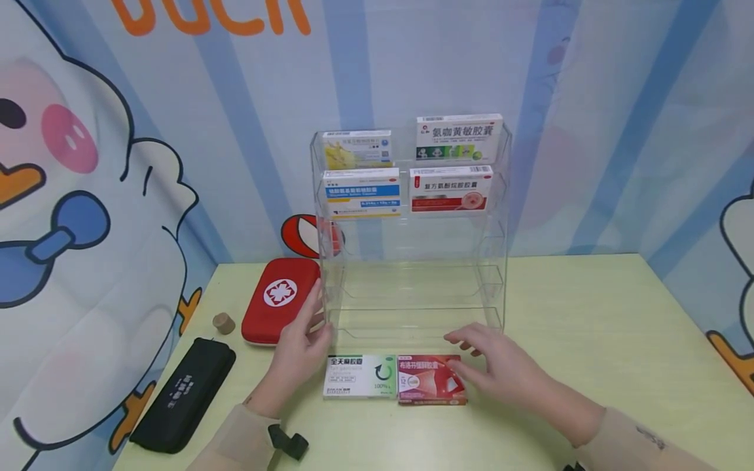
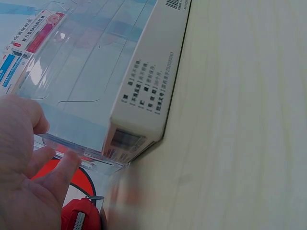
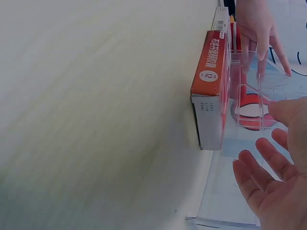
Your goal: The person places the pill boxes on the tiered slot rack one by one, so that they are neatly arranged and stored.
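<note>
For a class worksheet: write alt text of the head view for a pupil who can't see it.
A person's left hand is at the left side of a clear tiered rack, the right hand near its lower front. Four medicine boxes stand in its upper tiers; a white box and a red box lie before it.

Just left of the left fingers (image 1: 309, 306), a red, round-cornered case (image 1: 259, 320) with a white emblem (image 1: 279, 292). Farther left, a small light-brown cylinder (image 1: 224, 323); left of those fingers and nearer the wearer, a black oblong case (image 1: 184, 396), pale-lettered. Beneath left and right fingers (image 1: 462, 334), a pale yellow-green desk (image 1: 583, 314). Beyond, a blue-striped backdrop (image 1: 406, 65) with white cartoon ducks (image 1: 135, 275) and orange letters (image 1: 247, 27).
</note>
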`<action>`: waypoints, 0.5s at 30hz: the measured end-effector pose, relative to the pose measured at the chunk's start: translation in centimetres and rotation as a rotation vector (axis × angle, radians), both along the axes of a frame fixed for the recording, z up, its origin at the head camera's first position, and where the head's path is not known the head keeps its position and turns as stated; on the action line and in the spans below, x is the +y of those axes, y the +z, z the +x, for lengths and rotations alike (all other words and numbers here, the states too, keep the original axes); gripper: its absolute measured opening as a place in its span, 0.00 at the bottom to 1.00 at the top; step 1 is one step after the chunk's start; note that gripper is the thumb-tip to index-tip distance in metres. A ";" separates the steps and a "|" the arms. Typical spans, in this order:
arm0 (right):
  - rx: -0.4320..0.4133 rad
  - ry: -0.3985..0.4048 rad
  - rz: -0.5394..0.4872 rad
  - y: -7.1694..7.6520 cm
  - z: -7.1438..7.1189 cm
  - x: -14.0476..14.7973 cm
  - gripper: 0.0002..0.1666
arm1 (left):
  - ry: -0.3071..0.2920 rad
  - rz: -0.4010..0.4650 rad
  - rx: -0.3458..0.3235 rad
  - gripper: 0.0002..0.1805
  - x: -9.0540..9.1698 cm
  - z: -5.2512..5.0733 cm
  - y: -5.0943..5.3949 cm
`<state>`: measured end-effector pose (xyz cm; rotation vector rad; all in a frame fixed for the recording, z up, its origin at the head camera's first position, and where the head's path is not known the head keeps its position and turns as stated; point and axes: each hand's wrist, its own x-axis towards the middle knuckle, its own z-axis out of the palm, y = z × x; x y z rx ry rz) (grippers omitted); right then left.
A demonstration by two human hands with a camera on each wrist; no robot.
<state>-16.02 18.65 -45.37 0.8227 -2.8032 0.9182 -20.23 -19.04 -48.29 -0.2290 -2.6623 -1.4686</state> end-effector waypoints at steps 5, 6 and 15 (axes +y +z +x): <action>-0.026 -0.015 0.034 -0.7 0.3 0.3 0.23 | -0.007 0.003 -0.006 0.55 0.0 -0.1 0.0; -0.033 -0.013 0.038 -0.8 0.4 0.4 0.23 | -0.009 0.004 -0.004 0.55 0.0 -0.1 0.0; -0.081 -0.014 0.094 -1.2 0.3 0.4 0.27 | 0.005 0.000 -0.008 0.54 0.0 0.0 0.0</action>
